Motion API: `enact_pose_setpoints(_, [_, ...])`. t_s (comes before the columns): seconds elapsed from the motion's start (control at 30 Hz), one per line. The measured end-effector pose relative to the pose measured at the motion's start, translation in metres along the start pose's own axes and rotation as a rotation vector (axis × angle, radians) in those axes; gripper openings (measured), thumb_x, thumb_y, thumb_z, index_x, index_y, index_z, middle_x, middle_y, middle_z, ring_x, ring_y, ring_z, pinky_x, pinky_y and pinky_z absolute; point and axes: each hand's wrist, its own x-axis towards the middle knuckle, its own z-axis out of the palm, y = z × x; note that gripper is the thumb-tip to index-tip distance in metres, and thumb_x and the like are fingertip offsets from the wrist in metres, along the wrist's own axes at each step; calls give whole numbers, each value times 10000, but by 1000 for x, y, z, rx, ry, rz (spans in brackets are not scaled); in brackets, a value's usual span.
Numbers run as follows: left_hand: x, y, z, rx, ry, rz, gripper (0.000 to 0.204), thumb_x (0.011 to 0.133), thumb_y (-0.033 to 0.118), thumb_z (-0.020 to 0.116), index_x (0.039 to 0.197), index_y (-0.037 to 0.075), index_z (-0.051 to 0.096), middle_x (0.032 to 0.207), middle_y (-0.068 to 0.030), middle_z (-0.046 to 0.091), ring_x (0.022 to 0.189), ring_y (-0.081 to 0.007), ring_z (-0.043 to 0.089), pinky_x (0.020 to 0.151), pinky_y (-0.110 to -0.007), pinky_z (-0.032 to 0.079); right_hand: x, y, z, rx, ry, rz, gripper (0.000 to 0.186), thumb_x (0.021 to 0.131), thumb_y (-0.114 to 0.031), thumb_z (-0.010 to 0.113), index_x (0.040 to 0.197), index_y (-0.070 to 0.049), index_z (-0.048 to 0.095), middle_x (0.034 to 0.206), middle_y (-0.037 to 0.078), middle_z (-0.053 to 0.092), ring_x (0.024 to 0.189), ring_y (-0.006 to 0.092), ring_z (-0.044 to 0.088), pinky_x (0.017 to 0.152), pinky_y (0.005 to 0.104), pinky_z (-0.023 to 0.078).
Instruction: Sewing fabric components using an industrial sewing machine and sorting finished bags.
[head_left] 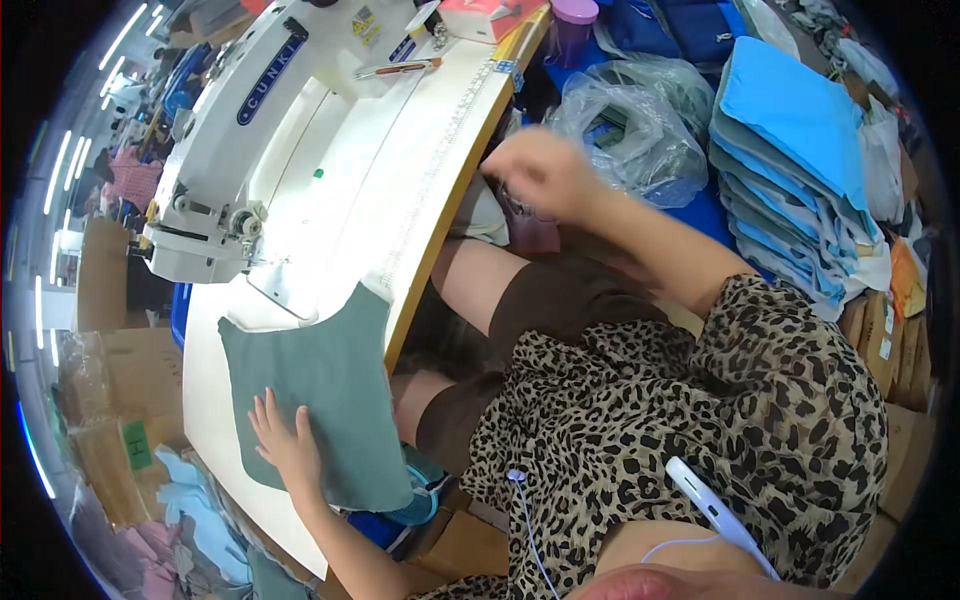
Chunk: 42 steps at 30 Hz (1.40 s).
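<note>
My left hand (288,440) lies flat, fingers spread, on a grey-green fabric panel (335,390). The panel rests on the white sewing table and its near part hangs past the edge. Its upper edge is close to the needle area of a white sewing machine (200,225). My right hand (545,175) is off the table's right edge, above folded light cloth (482,215) near my lap. Motion blurs its fingers, which look curled, and I cannot make out anything in them.
Scissors-like tweezers (398,68) lie on the white table (350,200) behind the machine arm. To the right are a clear plastic bag (640,130) and a tall stack of blue and grey fabric pieces (790,130). Cardboard boxes (120,400) and cloth scraps stand at the left.
</note>
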Motion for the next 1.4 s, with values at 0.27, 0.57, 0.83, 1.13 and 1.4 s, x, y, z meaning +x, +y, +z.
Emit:
enact_pose_setpoints(0.27, [-23, 0, -1, -141, 87, 123, 637, 893, 242, 593, 1475, 175, 345, 1569, -93, 238, 1464, -322, 141, 1121, -625, 88, -64, 150, -85, -776, -505, 566, 147, 791, -76, 604, 906, -98, 694, 945, 126, 675, 928, 325, 644, 793, 428, 519])
enact_pose_setpoints(0.57, [-38, 12, -17, -188, 185, 227, 630, 874, 189, 595, 1457, 112, 369, 1557, -123, 259, 1461, -340, 146, 1150, -541, 117, -31, 113, -102, -616, -556, 486, 112, 793, -93, 663, 899, -58, 673, 949, 110, 670, 923, 321, 625, 781, 409, 495])
enact_pose_setpoints(0.83, [-39, 82, -35, -773, 97, 446, 667, 802, 124, 708, 1403, 48, 430, 1474, -137, 404, 1384, -296, 341, 1117, -434, 270, 79, -62, -54, 572, -643, 81, 175, 874, -35, 598, 1024, -13, 686, 913, 71, 709, 858, 117, 647, 807, 254, 502])
enact_pose_setpoints(1.13, [-30, 159, -36, -1456, -74, 167, 264, 836, -30, 680, 1085, -23, 592, 917, -47, 659, 782, -91, 626, 712, -224, 516, 109, -140, 67, 911, -685, -43, 328, 874, -32, 610, 1201, -4, 615, 1083, 97, 670, 968, 123, 629, 863, 260, 499])
enact_pose_setpoints(1.4, [-27, 92, -52, -1563, 51, 30, 197, 926, 158, 621, 804, 22, 548, 752, -47, 633, 620, -104, 593, 576, -224, 476, 61, -167, 112, 1015, -854, 320, 573, 857, 8, 628, 1380, -84, 412, 752, -46, 513, 663, 26, 471, 584, 182, 400])
